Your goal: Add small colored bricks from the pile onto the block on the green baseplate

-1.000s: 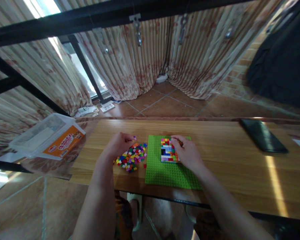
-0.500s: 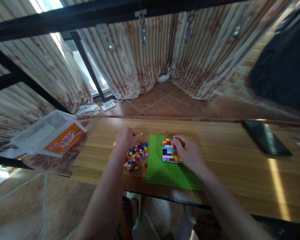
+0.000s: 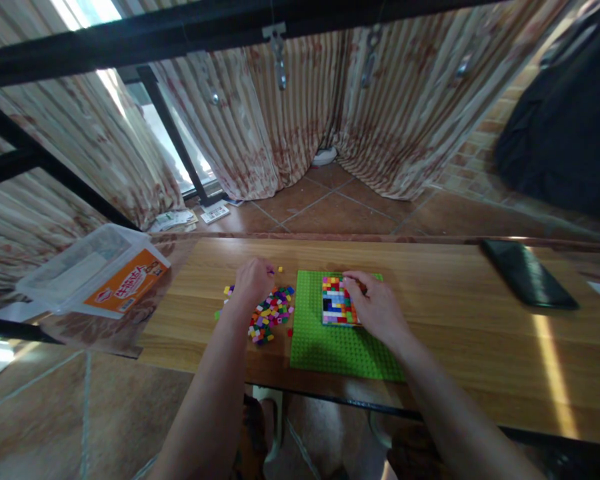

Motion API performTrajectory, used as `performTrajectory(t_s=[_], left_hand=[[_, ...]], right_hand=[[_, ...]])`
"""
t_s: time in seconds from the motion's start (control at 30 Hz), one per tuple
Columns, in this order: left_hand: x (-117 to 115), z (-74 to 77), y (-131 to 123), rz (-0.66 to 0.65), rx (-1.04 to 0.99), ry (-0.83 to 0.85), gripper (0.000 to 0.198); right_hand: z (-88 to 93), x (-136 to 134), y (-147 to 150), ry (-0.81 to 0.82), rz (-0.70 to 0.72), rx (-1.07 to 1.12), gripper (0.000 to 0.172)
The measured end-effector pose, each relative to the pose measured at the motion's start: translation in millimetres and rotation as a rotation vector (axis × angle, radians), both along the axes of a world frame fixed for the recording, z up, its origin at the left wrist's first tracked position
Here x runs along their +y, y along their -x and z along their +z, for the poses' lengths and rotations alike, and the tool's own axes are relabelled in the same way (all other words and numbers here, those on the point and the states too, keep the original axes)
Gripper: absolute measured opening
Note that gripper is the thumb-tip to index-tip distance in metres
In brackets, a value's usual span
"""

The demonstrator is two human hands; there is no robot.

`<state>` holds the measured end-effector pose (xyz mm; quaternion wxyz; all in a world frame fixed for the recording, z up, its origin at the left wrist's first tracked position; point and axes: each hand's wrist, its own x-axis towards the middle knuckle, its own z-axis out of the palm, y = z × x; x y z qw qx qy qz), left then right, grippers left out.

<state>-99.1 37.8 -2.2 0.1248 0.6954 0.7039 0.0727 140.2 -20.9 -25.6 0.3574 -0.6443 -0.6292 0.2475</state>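
My left hand point(image 3: 254, 281) is above the far side of a pile of small coloured toy bricks point(image 3: 275, 308). Its fingertips pinch a small purple brick point(image 3: 271, 271). A single yellow brick point(image 3: 281, 269) lies on the table just beyond those fingers. On a green studded baseplate point(image 3: 310, 347) sits a flat, multicoloured brick build point(image 3: 336, 307) in rows, with a black and blue patch at its left. My right hand point(image 3: 377, 303) grips the build at its right side, thumb and fingers near the far right corner, hiding that part.
The wooden table point(image 3: 445, 320) carries a dark tablet-like device point(image 3: 527, 273) on the right. A clear plastic box point(image 3: 97, 270) with an orange label stands beyond the left end. Behind are a black metal bar point(image 3: 220, 37) and striped curtains point(image 3: 300, 120).
My left hand has shifted slightly, and a purple brick now shows at its fingertips. My right hand stays on the build. The whole view has drifted a little.
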Motion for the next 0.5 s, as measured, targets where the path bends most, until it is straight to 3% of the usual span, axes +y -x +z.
performTrajectory(t_s=[0.23,0.5], left_hand=[[6.2,-2.0,4.5,-0.065,-0.236,-0.105,0.025],[8.3,-8.0,9.3,-0.030,-0.312,-0.138,0.026]], right_hand=[[0.8,-0.4,0.2,-0.004,-0.001,-0.011,0.037],[-0.8,0.2,-0.3,0.000,0.010,-0.006,0.039]])
